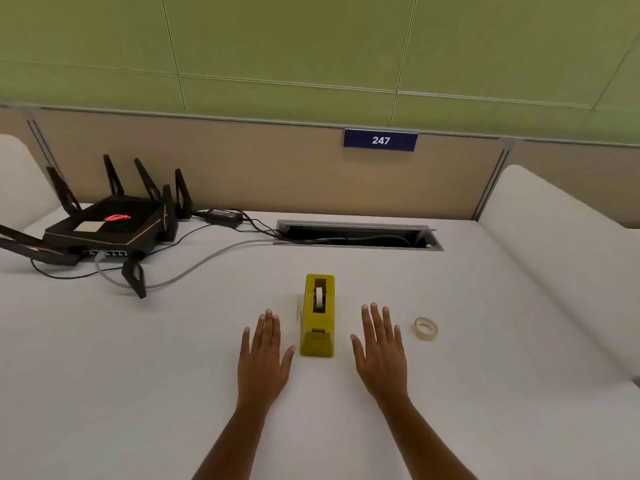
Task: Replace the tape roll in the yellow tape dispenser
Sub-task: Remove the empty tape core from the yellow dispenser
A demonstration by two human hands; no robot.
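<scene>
tape dispenser (318, 317), yellow and wedge-shaped, stands at the lower centre of the frame on the white desk (485, 341), its cutter end toward the bottom edge. nothing is gripped: the left hand (263, 358) lies flat and spread just to the left of it, the right hand (381, 355) flat and spread just to the right, both released and palm down, neither touching the dispenser as far as i can tell.

judging by this, the job has not started; the hands are only framing the work. the well in the top of the dispenser holds a small white roll (319, 296) standing on edge, which looks like the one to come out. the spare roll (426, 328), pale and translucent, lies right of the right hand, near it but apart.

the next move, as i read it, calls for one hand to steady the yellow body while the other reaches into the well with fingertips and lifts the roll and its hub straight up. the opening is narrow, so a pinch rather than a full grasp suits. whether a hub sits inside the roll is too small to tell.

further out, in the upper left of the frame, a black router (110, 230) with upright antennas sits with cables (207, 258) running to an open slot (356, 235) in the desk at upper centre, where they drop inside. a blue plate marked 247 (380, 140) hangs on the partition above.
</scene>
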